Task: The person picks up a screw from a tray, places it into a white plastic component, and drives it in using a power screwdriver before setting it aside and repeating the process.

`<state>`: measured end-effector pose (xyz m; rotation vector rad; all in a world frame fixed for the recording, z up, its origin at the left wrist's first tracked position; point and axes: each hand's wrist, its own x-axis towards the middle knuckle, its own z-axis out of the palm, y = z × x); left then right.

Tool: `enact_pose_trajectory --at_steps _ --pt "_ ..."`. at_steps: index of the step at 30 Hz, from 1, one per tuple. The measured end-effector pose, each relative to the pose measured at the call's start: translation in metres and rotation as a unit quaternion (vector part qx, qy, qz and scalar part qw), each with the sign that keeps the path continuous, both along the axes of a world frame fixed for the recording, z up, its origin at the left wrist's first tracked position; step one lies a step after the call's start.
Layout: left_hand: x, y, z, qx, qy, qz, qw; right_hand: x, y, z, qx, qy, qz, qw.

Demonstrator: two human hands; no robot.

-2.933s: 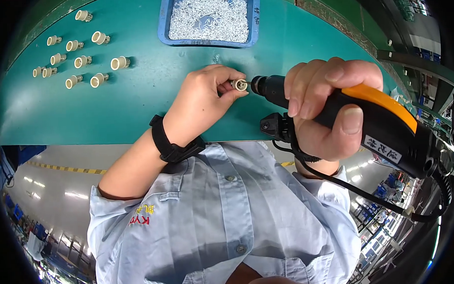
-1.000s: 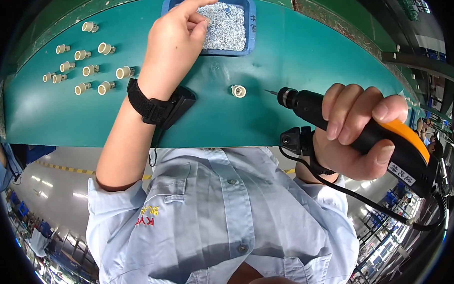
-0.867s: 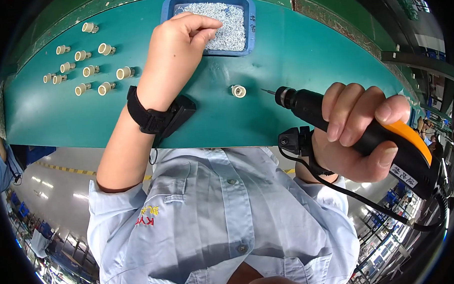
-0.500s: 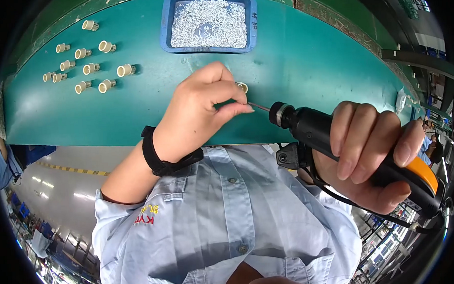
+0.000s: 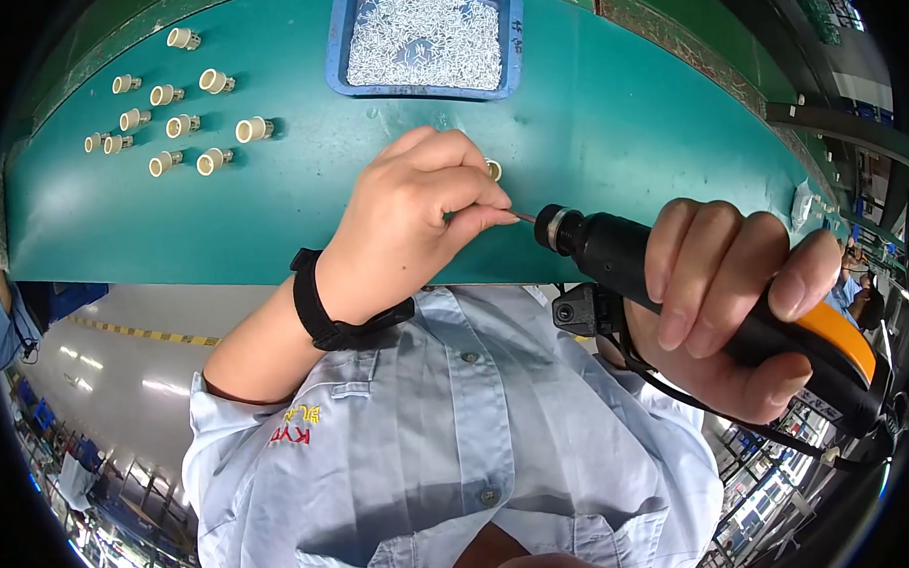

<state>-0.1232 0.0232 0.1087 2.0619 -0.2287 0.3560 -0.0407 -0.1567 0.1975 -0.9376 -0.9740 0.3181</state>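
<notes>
My right hand (image 5: 730, 299) is wrapped around a black and orange electric screwdriver (image 5: 614, 253), which slants with its nose toward the left. Its thin bit (image 5: 525, 217) reaches the fingertips of my left hand (image 5: 427, 205). There the thumb and forefinger are pinched together at the bit's tip; whatever small thing they may hold is hidden. Just beyond these fingers a cream cylindrical part (image 5: 494, 169) shows in part, the rest covered by my left hand.
A blue tray (image 5: 337, 68) full of small silvery pieces stands at the far middle of the green table (image 5: 609, 118). Several cream cylindrical fittings (image 5: 254, 130) lie spread at the left. A cable (image 5: 780, 438) trails from the screwdriver. A clear bag (image 5: 802, 204) lies at the far right.
My left hand has shifted slightly right, closer to the screwdriver's nose, so less of the bit shows. The screwdriver has moved a little left. My left fingers stay pinched.
</notes>
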Motion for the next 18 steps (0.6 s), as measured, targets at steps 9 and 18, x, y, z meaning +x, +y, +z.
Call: enact_pose_trajectory --at_steps 9,18 --pt "0.012 -0.013 -0.026 0.004 0.067 0.081 0.994 0.008 0.008 -0.019 -0.033 -0.032 -0.080 0.996" --pt "0.016 -0.003 -0.038 -0.081 0.097 0.009 0.992 0.002 0.019 -0.026 -0.070 0.001 -0.098 0.993"
